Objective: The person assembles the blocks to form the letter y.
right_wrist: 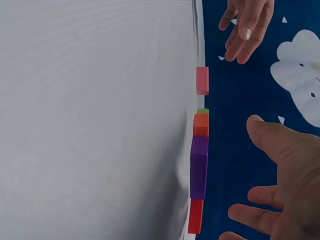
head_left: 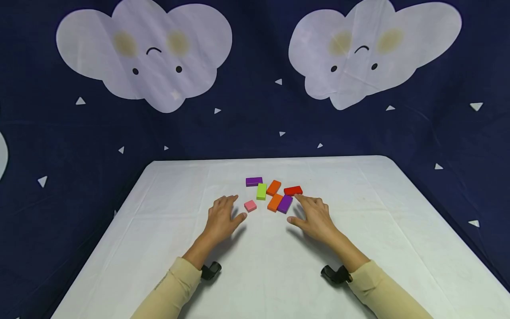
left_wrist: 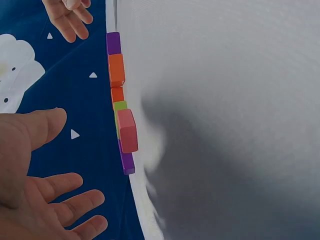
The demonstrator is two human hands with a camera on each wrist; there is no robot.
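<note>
left hand (head_left: 221, 219) and right hand (head_left: 316, 219) released above a white surface (head_left: 255, 270)

viewed from where i stand, the person's arms reach forward in tan sleeves (head_left: 169, 288), a dark device (head_left: 211, 270) at the left wrist and another (head_left: 336, 274) at the right. the fingers of the left hand are released, slightly bent and spread, with the thumb apart. the fingers of the right hand are likewise released, the thumb pointing inward. both hands hang over the surface and cast shadows on it.

seven blocks lie between or just beyond the fingers. the pink block (head_left: 250, 206) is just right of the left fingers, beyond the thumb tip. the red block (head_left: 293, 191) lies just past the right forefinger tip, apart from it in the right wrist view. the near purple block (head_left: 284, 204) is left of the right fingers, against the near orange block (head_left: 275, 202). the far orange block (head_left: 273, 187) and the lime block (head_left: 261, 191) sit close together, midway between both sets of fingers and slightly beyond them. the far purple block (head_left: 254, 182) lies beyond the left fingertips, to their right. past all fingers hangs a dark blue backdrop (head_left: 255, 128) with white clouds (head_left: 159, 40).
</note>
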